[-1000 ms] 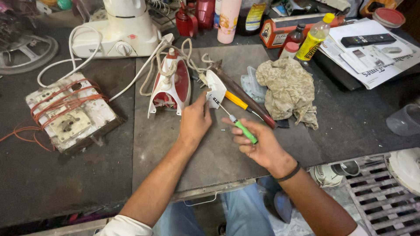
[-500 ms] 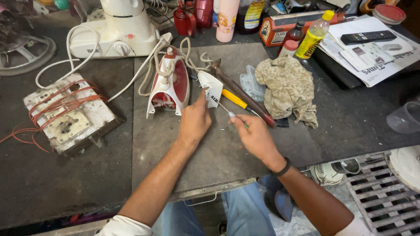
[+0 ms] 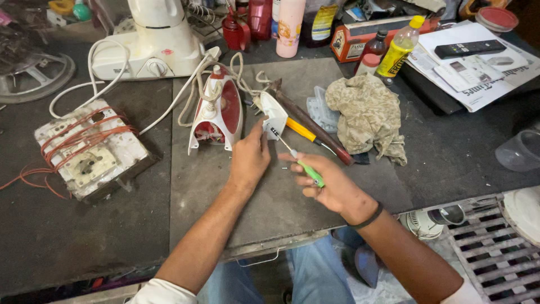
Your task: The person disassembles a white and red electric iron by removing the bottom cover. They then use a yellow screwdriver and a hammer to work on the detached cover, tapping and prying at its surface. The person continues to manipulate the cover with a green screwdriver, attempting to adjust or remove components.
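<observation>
Head view: the left hand (image 3: 249, 160) has its fingers clamped on 1 white plastic cover (image 3: 274, 114), steadying it upright on the bench (image 3: 225, 191) beside 1 red-and-white clothes iron (image 3: 216, 112). The right hand (image 3: 332, 188) has its fingers closed around 1 green-handled screwdriver (image 3: 306, 170), tip set against the cover, apparently at a screw. 1 yellow-handled screwdriver (image 3: 304, 131) lies behind, near 1 crumpled rag (image 3: 368, 115).

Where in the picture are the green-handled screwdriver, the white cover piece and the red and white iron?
green-handled screwdriver (image 3: 311, 173): head view, on its green handle.
white cover piece (image 3: 277, 114): head view, on its flat white face.
red and white iron (image 3: 229, 107): head view, on its red side.
</observation>
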